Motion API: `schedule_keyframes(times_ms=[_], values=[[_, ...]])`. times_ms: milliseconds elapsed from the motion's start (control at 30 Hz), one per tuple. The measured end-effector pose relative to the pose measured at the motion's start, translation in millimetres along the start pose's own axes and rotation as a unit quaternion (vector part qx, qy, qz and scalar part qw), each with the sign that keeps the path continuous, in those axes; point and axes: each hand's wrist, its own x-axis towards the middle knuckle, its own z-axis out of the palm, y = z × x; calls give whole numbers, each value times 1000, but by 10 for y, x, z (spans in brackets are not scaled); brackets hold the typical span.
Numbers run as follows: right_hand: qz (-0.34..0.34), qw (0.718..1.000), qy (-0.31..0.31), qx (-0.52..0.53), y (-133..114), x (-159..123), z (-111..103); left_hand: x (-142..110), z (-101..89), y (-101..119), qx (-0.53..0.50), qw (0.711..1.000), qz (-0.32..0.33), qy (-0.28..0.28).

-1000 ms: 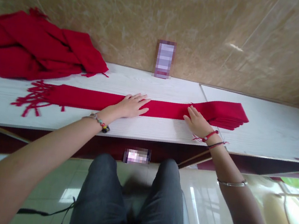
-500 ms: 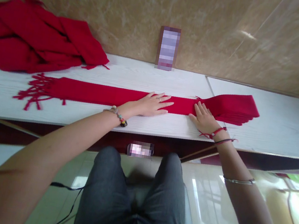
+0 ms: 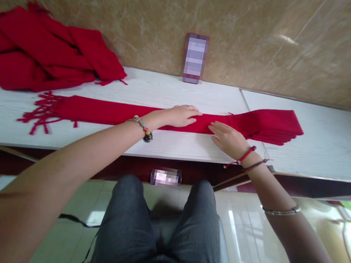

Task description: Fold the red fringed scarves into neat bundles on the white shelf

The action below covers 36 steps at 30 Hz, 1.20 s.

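Observation:
A long red scarf point(image 3: 104, 111) lies lengthwise across the white table point(image 3: 145, 146), its fringed end spread toward the left. On its right end sits a stack of folded red scarves or folded layers point(image 3: 275, 125); I cannot tell which. My left hand point(image 3: 181, 115) rests palm down on the middle of the scarf with fingers stretched out. Just to its right, my right hand point(image 3: 228, 138) lies across the scarf's near edge, fingers extended and pointing left. Neither hand grips the cloth.
A loose heap of red scarves point(image 3: 47, 52) lies at the back left. A phone-like object point(image 3: 194, 60), its face blurred, leans upright against the marbled wall point(image 3: 142, 12). Another blurred object point(image 3: 165, 177) shows below the table's front edge, above my knees.
My right hand has slid left along the scarf, away from the folded stack and closer to my left hand. My left hand stays near the same spot, its fingers drawn closer together.

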Motion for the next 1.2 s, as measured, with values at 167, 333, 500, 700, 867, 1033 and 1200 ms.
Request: schedule_keyframes(times_ms=[167, 333, 500, 700, 867, 1033, 1200], values=[[-12, 999, -26, -44, -123, 61, -51, 221, -218, -7, 2, 998, -51, -27], [3, 998, -33, -51, -141, 80, -57, 422, -321, 79, -33, 991, -97, -86], [38, 998, 10, -47, -152, 106, 30, 571, -286, 160, -26, 991, -104, -81], [49, 996, 65, -32, -124, 96, 137, 581, -286, 165, -52, 991, -107, -66], [55, 994, 70, -61, -136, 122, 118, 571, -338, 151, -87, 985, -124, -86], [43, 992, 69, -100, -156, 144, 82, 602, -327, 149, -125, 981, -133, -72], [42, 987, 92, -128, -151, 111, 85, 607, -291, 103, -145, 978, -135, -61]])
